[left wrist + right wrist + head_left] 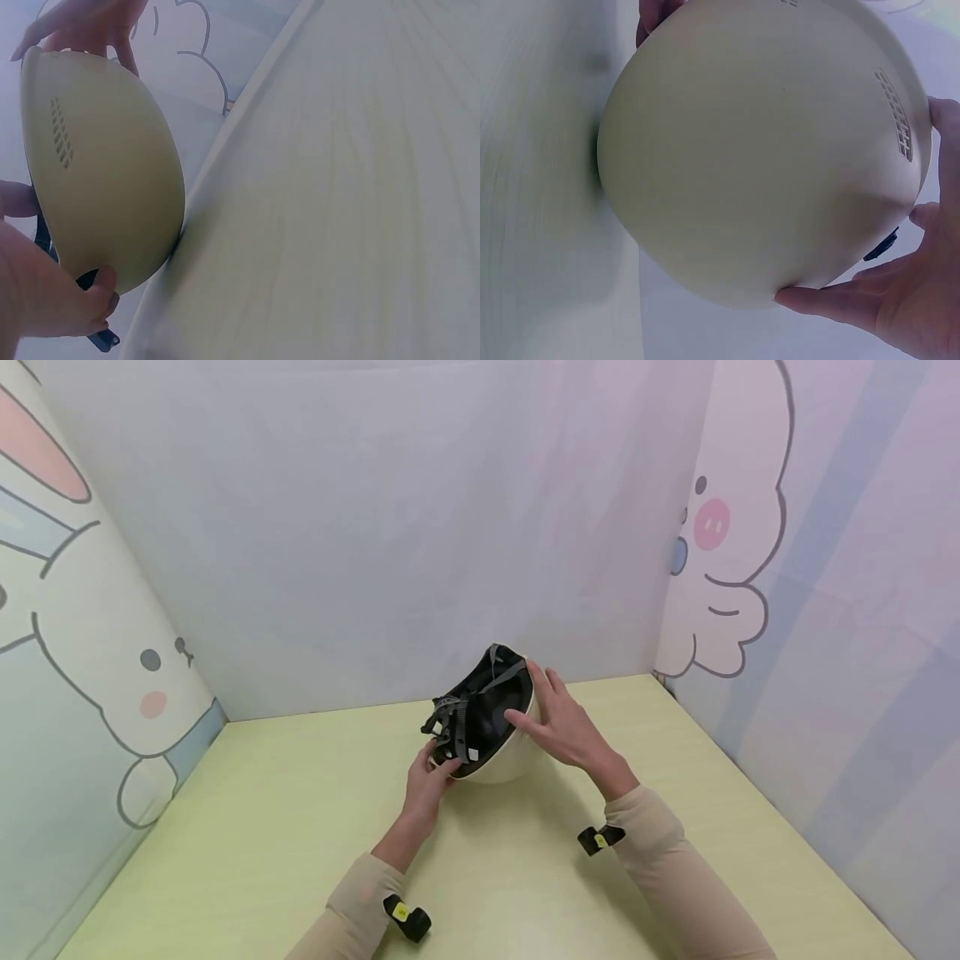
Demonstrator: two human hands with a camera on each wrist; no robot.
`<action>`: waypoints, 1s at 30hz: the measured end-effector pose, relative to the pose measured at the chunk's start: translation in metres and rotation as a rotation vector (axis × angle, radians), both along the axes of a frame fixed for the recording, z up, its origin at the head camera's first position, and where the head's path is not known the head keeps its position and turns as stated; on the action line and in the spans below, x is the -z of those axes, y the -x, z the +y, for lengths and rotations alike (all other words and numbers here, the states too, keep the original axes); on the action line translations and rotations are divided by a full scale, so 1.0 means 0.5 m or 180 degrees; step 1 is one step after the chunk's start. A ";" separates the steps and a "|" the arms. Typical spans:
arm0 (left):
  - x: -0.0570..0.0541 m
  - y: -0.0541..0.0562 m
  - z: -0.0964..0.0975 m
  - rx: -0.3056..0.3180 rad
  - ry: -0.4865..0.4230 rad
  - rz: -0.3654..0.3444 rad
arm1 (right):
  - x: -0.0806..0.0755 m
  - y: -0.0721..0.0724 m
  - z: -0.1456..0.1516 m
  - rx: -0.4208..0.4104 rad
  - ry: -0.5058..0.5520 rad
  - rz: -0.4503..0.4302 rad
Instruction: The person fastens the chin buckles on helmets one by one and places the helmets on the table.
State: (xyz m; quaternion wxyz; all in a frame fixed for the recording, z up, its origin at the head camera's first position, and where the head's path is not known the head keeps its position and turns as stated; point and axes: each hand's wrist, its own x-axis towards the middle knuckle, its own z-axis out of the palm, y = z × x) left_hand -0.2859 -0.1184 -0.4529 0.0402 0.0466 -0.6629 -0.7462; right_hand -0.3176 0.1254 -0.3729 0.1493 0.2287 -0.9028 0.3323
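Note:
A cream helmet (513, 760) is tilted on the table, its black padded inside turned up and to the left. Grey and black straps (453, 718) with buckles hang loose in the opening. My left hand (426, 785) grips the rim at its lower left, thumb on the inner side. At the opposite side, my right hand (566, 722) holds the rim with spread fingers, its thumb reaching over the opening. The smooth outer shell (112, 172) with its row of vent slots fills much of the left wrist view. Across the right wrist view, the rounded shell (757, 165) also shows.
Under the helmet lies a pale yellow-green table (300, 827). A light fabric wall (412, 527) stands behind it, and side walls carry cartoon animals. Each forearm wears a small black wrist camera (407, 918).

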 end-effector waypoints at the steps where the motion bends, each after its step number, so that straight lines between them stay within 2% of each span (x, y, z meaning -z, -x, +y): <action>1: 0.001 0.001 -0.001 0.0001 0.0018 0.0016 | 0.000 0.000 0.000 -0.0005 -0.0016 0.0009; 10: 0.003 0.005 -0.005 0.0106 -0.0184 0.0168 | -0.003 0.001 0.002 -0.0074 -0.0064 0.0020; 19: 0.003 0.004 -0.007 0.0047 -0.0107 0.0146 | -0.002 -0.001 0.005 -0.0126 -0.0128 -0.0037; 26: 0.001 0.000 -0.005 0.0108 -0.0237 0.0187 | -0.001 -0.002 0.005 -0.0121 -0.0097 -0.0026; 30: 0.001 -0.002 -0.005 0.0107 -0.0174 0.0227 | 0.003 -0.004 0.004 -0.0097 -0.0036 -0.0113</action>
